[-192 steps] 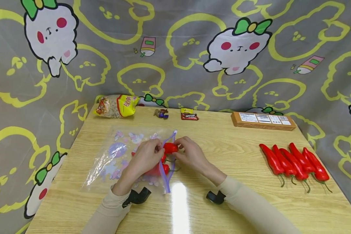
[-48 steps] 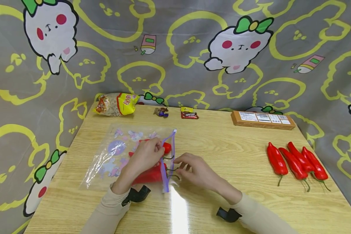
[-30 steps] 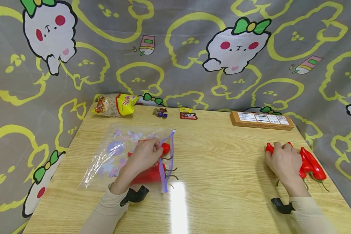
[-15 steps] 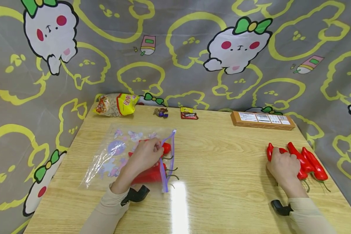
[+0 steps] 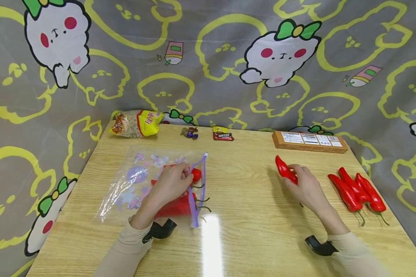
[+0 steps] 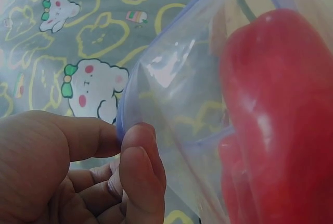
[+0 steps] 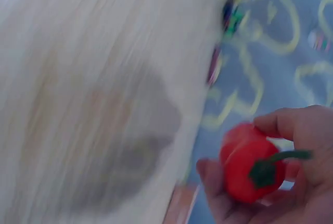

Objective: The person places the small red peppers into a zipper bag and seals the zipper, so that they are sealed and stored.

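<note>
My left hand [image 5: 171, 184] pinches the purple zip edge of a clear printed zip bag [image 5: 137, 198]; the left wrist view shows thumb and finger on that edge [image 6: 123, 109]. Several red peppers [image 5: 176, 206] lie inside the bag, their green stems sticking out at its open mouth. My right hand [image 5: 306, 188] holds one red pepper [image 5: 285, 169] above the table, tip pointing away. In the right wrist view its green stem [image 7: 263, 173] faces the camera and fingers curl round the sides. On the right lie three more red peppers [image 5: 358, 191], side by side.
Along the table's back edge are a yellow snack bag [image 5: 136, 124], small wrapped sweets [image 5: 190, 133], a red-and-yellow bar packet [image 5: 223, 134] and a long brown box [image 5: 310, 142]. A patterned grey cloth [image 5: 208, 104] hangs behind the wooden table [image 5: 249, 234].
The right hand went from the bag to the peppers on the right, took one and has carried it leftward. The left hand stays at the bag's edge.
</note>
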Demonstrator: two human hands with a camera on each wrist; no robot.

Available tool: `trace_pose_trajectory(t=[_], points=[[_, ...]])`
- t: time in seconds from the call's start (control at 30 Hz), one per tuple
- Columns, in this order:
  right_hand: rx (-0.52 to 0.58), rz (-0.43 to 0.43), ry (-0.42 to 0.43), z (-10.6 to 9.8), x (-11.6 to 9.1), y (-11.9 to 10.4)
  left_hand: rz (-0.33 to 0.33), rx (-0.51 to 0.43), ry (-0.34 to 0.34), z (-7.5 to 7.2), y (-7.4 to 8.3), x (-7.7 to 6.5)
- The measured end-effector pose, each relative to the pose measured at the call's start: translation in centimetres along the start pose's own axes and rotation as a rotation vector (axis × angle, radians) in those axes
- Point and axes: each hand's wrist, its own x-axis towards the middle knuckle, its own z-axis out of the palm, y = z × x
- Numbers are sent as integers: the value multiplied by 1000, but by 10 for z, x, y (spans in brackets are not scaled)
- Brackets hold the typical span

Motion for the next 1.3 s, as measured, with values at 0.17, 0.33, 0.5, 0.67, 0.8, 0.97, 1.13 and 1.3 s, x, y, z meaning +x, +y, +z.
trace_pose_trajectory(t=[0.17, 0.33, 0.5, 0.67, 0.8, 0.97, 1.13, 1.3], points=[[158, -143, -45, 13, 0, -52, 11, 7, 2, -1, 0, 0], [293, -258, -173, 27, -6, -100, 8, 9, -2, -1, 0, -1], [420, -327, -275, 42, -10, -133, 11, -2, -6, -1, 0, -1], [507, -356, -305, 55, -11, -153, 7, 10, -5, -1, 0, -1], [549, -378, -312, 63, -10, -162, 12, 9, -6, -2, 1, -1], [614, -407, -299, 70, -8, -169, 17, 6, -11, -2, 1, -1], [626, -384, -268, 79, -5, -178, 8, 1, -19, -2, 1, -1], [632, -337, -244, 87, -1, -188, 18, 9, -12, -2, 2, -1]])
